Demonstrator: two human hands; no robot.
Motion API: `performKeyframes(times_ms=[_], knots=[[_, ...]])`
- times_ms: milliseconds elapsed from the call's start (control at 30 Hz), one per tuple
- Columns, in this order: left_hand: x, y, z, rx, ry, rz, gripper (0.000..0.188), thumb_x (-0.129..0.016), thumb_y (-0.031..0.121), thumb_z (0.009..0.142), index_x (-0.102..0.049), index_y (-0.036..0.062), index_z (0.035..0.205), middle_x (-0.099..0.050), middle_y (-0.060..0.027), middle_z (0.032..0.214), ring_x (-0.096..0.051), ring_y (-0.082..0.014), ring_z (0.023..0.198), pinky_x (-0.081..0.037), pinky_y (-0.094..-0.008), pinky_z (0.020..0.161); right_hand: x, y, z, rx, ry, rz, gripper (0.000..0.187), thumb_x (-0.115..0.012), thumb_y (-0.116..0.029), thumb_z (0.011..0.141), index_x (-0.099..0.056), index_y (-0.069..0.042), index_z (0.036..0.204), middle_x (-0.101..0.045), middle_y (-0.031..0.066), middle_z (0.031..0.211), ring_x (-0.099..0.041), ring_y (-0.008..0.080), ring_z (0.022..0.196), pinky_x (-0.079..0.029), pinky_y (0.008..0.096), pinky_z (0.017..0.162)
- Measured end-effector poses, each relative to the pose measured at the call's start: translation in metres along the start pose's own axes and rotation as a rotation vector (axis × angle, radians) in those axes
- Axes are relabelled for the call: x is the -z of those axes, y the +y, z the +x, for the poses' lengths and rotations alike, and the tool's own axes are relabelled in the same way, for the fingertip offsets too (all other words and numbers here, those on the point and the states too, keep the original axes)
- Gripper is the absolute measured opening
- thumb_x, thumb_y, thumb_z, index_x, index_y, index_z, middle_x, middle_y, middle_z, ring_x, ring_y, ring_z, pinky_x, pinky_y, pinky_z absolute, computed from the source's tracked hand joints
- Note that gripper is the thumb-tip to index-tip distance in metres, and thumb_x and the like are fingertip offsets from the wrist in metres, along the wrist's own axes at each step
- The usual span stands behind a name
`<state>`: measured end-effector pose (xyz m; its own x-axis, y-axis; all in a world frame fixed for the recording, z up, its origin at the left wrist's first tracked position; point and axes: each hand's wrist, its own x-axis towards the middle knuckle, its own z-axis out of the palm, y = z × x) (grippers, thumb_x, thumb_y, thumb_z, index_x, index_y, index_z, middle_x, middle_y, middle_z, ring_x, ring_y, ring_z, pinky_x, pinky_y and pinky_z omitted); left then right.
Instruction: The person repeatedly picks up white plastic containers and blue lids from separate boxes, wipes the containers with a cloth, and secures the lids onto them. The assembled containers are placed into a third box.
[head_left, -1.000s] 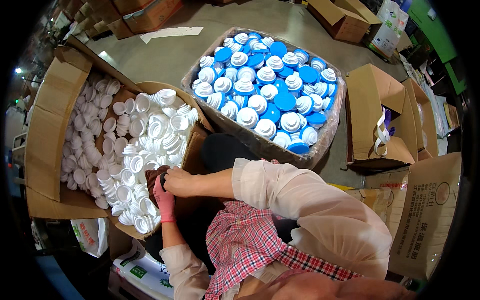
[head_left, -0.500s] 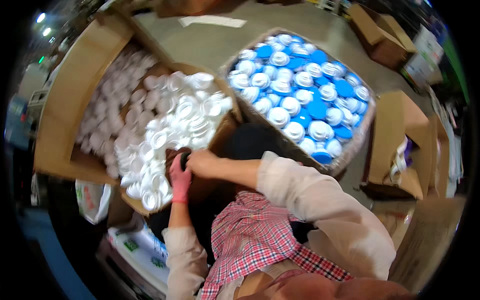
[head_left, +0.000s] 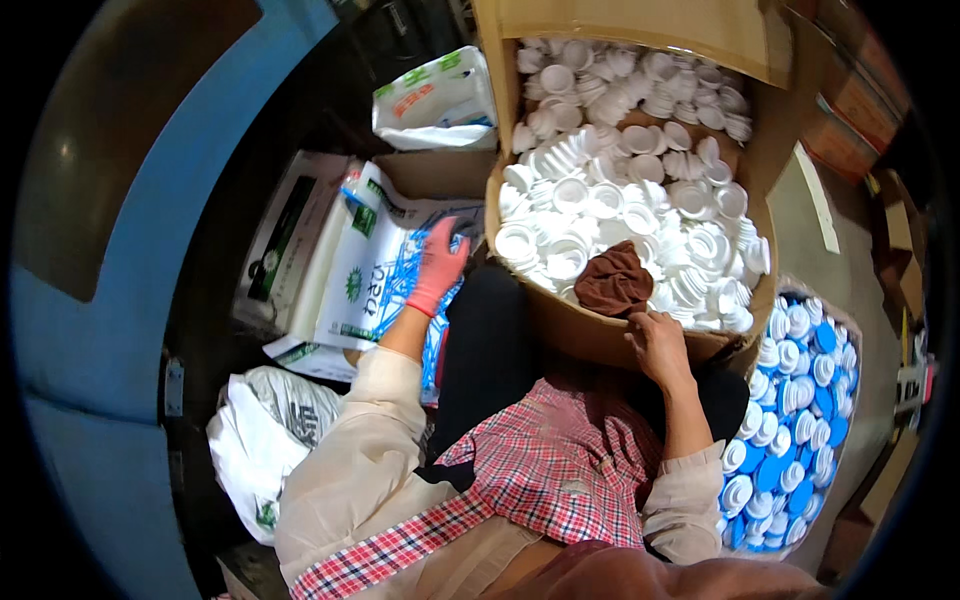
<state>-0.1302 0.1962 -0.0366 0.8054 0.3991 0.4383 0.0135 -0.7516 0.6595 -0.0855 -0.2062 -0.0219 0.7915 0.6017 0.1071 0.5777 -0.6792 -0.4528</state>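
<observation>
My left hand [head_left: 436, 268], in a pink glove with dark grey at the fingers, reaches over a heap of thin blue strips [head_left: 402, 262] on a printed white plastic sheet [head_left: 345, 285]. Its fingers look apart, with nothing visible between them. My bare right hand [head_left: 661, 350] is at the near rim of a large carton [head_left: 570, 322], fingers bent together. Beside those fingertips a crumpled brown cloth [head_left: 613, 280] lies on white round plastic caps [head_left: 570, 195] that fill the carton. Whether the fingers pinch the cloth, the rim or a small piece is hidden.
To the right stands a container of blue and white caps [head_left: 790, 440]. A white plastic bag [head_left: 265, 430] lies at lower left, and another printed bag [head_left: 437, 105] sits beyond the strips. A blue panel [head_left: 95, 440] bounds the far left. My dark-clad knees flank the carton.
The view has swung to the left. My hands, together over the carton's near edge before, are now apart: the left over the blue strips, the right at the rim. The brown cloth now shows plainly.
</observation>
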Motion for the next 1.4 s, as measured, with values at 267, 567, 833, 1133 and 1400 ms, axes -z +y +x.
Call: performKeyframes(times_ms=[267, 567, 833, 1133, 1400], knots=[[0.056, -0.207, -0.040, 0.538, 0.117, 0.260, 0.033, -0.059, 0.031, 0.086, -0.063, 0.0029, 0.103, -0.065, -0.0220, 0.101, -0.060, -0.0399, 0.097, -0.047, -0.0446, 0.086, -0.005, -0.012, 0.012, -0.090, -0.106, -0.104, 0.030, -0.077, -0.018, 0.070, -0.062, -0.003, 0.091, -0.057, 0.0165, 0.094, -0.055, 0.0363, 0.091, -0.045, 0.0443, 0.078], [-0.057, -0.309, -0.031, 0.529, -0.490, 0.385, 0.075, -0.070, 0.043, 0.077, -0.043, 0.0087, 0.137, -0.047, -0.0209, 0.136, -0.043, -0.0372, 0.128, -0.036, -0.0408, 0.106, -0.036, -0.011, 0.029, -0.009, -0.069, -0.332, 0.042, -0.079, -0.027, 0.064, -0.057, -0.004, 0.092, -0.055, 0.0103, 0.092, -0.053, 0.0306, 0.088, -0.036, 0.0421, 0.079], [-0.197, -0.350, -0.081, -0.026, -0.805, 0.376, 0.067, -0.070, 0.026, 0.072, -0.047, 0.0069, 0.132, -0.051, -0.0204, 0.130, -0.048, -0.0337, 0.122, -0.043, -0.0426, 0.099, -0.035, -0.009, 0.041, -0.016, -0.179, -0.344, 0.042, -0.078, -0.027, 0.067, -0.054, -0.003, 0.092, -0.050, 0.0127, 0.087, -0.047, 0.0339, 0.089, -0.034, 0.0445, 0.083], [-0.182, -0.327, -0.039, 0.392, -0.506, 0.049, 0.030, -0.059, 0.019, 0.082, -0.060, 0.0040, 0.108, -0.062, -0.0222, 0.108, -0.058, -0.0394, 0.104, -0.047, -0.0441, 0.091, -0.046, -0.006, 0.041, -0.041, -0.135, -0.323, 0.042, -0.078, -0.023, 0.062, -0.053, -0.004, 0.091, -0.047, 0.0131, 0.086, -0.046, 0.0346, 0.089, -0.034, 0.0468, 0.084], [-0.232, -0.302, 0.095, -0.455, -0.986, 0.739, 0.043, -0.053, 0.018, 0.082, -0.061, 0.0043, 0.122, -0.039, -0.0106, 0.147, -0.034, -0.0317, 0.137, -0.039, -0.0388, 0.105, -0.042, -0.003, 0.029, -0.107, -0.222, -0.357, 0.049, -0.080, -0.022, 0.056, -0.052, -0.004, 0.093, -0.047, 0.0136, 0.090, -0.046, 0.0351, 0.091, -0.034, 0.0482, 0.085]])
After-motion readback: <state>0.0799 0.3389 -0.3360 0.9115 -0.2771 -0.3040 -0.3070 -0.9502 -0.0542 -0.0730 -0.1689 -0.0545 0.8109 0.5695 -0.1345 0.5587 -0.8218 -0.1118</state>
